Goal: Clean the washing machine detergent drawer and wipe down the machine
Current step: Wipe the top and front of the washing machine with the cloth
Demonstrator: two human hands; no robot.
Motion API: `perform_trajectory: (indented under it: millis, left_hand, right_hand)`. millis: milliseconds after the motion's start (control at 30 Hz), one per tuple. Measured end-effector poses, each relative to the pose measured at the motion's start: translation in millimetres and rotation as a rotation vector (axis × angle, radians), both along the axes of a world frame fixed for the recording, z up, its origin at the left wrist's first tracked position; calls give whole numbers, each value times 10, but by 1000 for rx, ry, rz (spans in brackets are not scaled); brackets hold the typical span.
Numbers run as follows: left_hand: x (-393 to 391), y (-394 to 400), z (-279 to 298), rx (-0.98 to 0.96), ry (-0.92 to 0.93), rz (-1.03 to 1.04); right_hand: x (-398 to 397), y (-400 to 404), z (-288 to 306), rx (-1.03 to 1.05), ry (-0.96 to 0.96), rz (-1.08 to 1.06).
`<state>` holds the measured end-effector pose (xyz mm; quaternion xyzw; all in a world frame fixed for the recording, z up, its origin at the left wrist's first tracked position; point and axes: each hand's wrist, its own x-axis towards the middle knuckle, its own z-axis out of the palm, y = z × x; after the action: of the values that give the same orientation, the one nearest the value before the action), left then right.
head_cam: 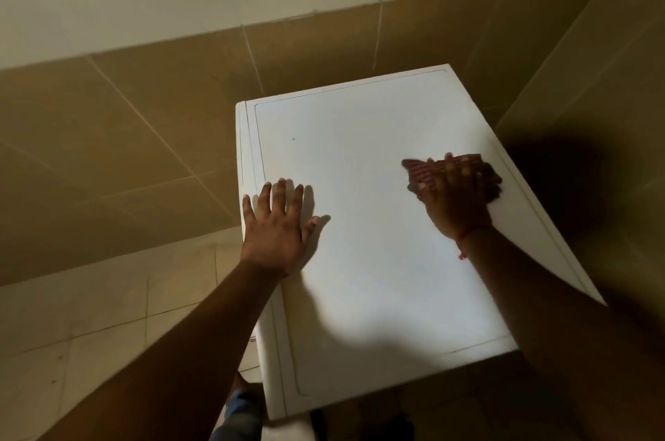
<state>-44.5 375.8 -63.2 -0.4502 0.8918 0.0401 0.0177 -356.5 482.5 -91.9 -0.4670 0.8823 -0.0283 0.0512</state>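
Note:
I look down on the flat white top of the washing machine. My left hand lies flat on its left side, fingers spread and straight. My right hand presses a red patterned cloth against the top near the right edge, fingers laid over it. The cloth is blurred. A red thread sits round my right wrist. The detergent drawer and the machine's front are out of sight.
Tan tiled walls stand behind and to the left of the machine, meeting in a corner at the upper right. Pale floor tiles lie to the lower left. A dark shadow covers the gap right of the machine.

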Motion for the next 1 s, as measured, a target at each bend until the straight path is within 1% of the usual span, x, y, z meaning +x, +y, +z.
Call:
perform_trajectory:
  millis: [33,67,100,133,167,200,233,267,300,333,367,400,433,467,500,533,567,600,633,667,700,733,767,800,833,867,933,967,1000]
  left_hand:
    - [-34,10,-1,-1,-1,-9]
    - [-59,16,1,-2,1,-13]
    - [-95,20,4,-1,3,-19]
    - [-123,27,10,1,3,-21]
    - [-156,34,15,3,1,-24]
    - [-181,41,18,4,0,-28]
    - [-202,54,23,5,2,-34]
    - [-225,67,27,5,5,-43]
    - [-240,77,25,4,10,-51]
    - [-248,87,28,6,15,-58]
    - [-259,95,32,9,20,-63]
    - [-271,106,37,13,25,-62]
    - [-288,115,42,19,27,-59]
    - [-300,126,46,23,31,-58]
    - [-309,132,49,27,39,-60]
    - [-310,139,48,29,45,-63]
    - [-305,141,49,27,47,-65]
    - [-288,134,42,22,44,-65]
    - [-267,121,33,16,42,-57]
    - [-236,103,24,11,43,-42]
    - [-199,79,10,8,41,-24]
    - [-158,50,-2,5,37,-9]
    - [-99,7,-17,-2,32,3]
    - [-39,-35,-36,-11,23,11]
    - [26,-78,-48,-18,13,22]
    - [86,-113,-53,-20,8,36]
    - [189,-165,-53,-12,12,74]
    - [232,-182,-55,-3,13,94]
    - [281,-198,-54,-1,13,108]
  right_hand:
    - [-80,72,-29,25,-34,101]
    - [-223,116,-23,39,-29,245]
    - [-388,154,-5,16,32,367]
    - [-455,179,85,31,46,332]
    - [-526,173,99,1,48,141]
    - [-525,165,120,-40,-22,-41]
    - [-475,168,94,-58,-75,-131]
    - [-465,193,51,-23,-110,-73]
    - [-572,217,-22,20,-149,78]
    - [-679,232,-20,57,-84,216]
    - [-753,238,-10,60,17,234]
    - [-805,207,19,89,44,97]
    - [-806,157,50,44,3,-25]
    - [-705,108,25,29,-21,-88]
    - [-593,73,-79,32,-21,-21]
    - [-585,72,-171,51,23,143]
    - [-608,58,-170,126,44,283]
    - [-603,49,-140,125,86,313]
    - [-608,20,-148,85,50,192]
    - [-544,-17,-105,35,43,17]
    - [-438,-59,-123,25,15,-108]
    - [-275,-105,-122,39,19,-119]
    - [-131,-153,-145,49,15,-17]
    - [-18,-185,-110,42,42,142]
    - [51,-218,-103,-4,42,239]
    - [120,-243,-69,-62,20,228]
    - [334,-311,20,-118,-7,52]
    - [493,-356,14,-128,-9,2]
    - [685,-414,-12,-125,16,34]
